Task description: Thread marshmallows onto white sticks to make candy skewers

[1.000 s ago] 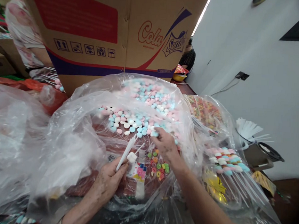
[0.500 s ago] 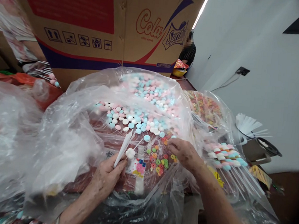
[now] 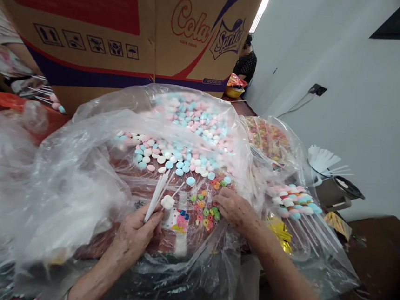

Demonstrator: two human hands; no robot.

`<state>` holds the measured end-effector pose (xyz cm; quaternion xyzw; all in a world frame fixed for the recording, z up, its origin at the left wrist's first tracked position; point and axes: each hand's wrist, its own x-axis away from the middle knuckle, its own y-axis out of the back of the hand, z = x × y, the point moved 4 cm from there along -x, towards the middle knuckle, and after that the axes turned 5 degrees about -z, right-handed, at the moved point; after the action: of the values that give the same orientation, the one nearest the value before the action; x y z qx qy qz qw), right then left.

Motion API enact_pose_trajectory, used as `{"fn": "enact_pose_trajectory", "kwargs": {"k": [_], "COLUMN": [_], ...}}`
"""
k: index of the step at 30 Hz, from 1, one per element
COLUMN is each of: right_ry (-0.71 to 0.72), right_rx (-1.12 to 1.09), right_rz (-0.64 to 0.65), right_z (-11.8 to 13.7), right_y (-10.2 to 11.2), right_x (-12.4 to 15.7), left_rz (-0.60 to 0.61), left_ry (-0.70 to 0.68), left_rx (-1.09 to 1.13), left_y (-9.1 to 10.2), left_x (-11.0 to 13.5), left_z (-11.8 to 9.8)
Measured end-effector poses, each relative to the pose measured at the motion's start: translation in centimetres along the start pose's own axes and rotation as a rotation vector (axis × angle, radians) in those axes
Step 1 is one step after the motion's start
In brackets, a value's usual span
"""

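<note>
Plastic sheeting (image 3: 178, 279), clear and crumpled, lies nearest you, over a reddish-brown tabletop (image 3: 88, 251). Your left hand (image 3: 137, 228) has its fingers clamped on a bundle of thin white sticks (image 3: 157, 195); just above its thumb sits a puffy white sweet (image 3: 168, 202) with a stick rising from it. Beside that hand lies a small, brightly printed card (image 3: 179, 220). Your right hand (image 3: 236, 211) is at the small, multicoloured ring-shaped candies (image 3: 208, 214), its fingers curled close together; you cannot tell whether they pinch one. To your right lie shiny gold strips (image 3: 282, 234) and pastel skewered sweets (image 3: 295, 201) on white sticks. Beyond your hands, round pink, blue and white sweets (image 3: 171, 159) spill from a translucent bag. Farther right stands a grey jug (image 3: 334, 194) near fanned white strips (image 3: 325, 161). A tall brown cardboard box (image 3: 96, 8) rises behind the bag. Past it, a person in black (image 3: 248, 63) is near a yellow bowl (image 3: 233, 93), beside a pale wall (image 3: 364, 113) with a black socket (image 3: 317, 90).
</note>
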<state>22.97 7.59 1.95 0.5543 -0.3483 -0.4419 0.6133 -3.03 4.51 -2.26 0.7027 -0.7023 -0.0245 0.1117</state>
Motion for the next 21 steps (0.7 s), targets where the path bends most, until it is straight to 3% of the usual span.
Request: {"fn": "enact_pose_trajectory", "kwargs": {"k": [5, 9, 14, 18, 21], "right_ry": [0.003, 0.083, 0.075, 0.109, 0.119], "right_rx": [-0.08, -0.053, 0.105, 0.243, 0.225], "right_rz": [-0.067, 0.011, 0.116, 0.047, -0.023], "right_z": [0.6, 1.7, 2.6, 3.3, 3.4], "right_y": [0.6, 0.2, -0.3, -0.2, -0.5], "right_x": [-0.1, -0.7, -1.3, -1.2, -1.3], "left_rz": [0.03, 0.027, 0.047, 0.045, 0.062], "left_ry": [-0.008, -0.015, -0.01, -0.012, -0.016], "left_rx": [0.0, -0.006, 0.005, -0.015, -0.025], "left_y": [-0.1, 0.0, -0.2, -0.1, -0.2], "left_x": [-0.1, -0.2, 0.0, 0.1, 0.1], "left_z": [0.3, 0.7, 0.3, -0.3, -0.2]}}
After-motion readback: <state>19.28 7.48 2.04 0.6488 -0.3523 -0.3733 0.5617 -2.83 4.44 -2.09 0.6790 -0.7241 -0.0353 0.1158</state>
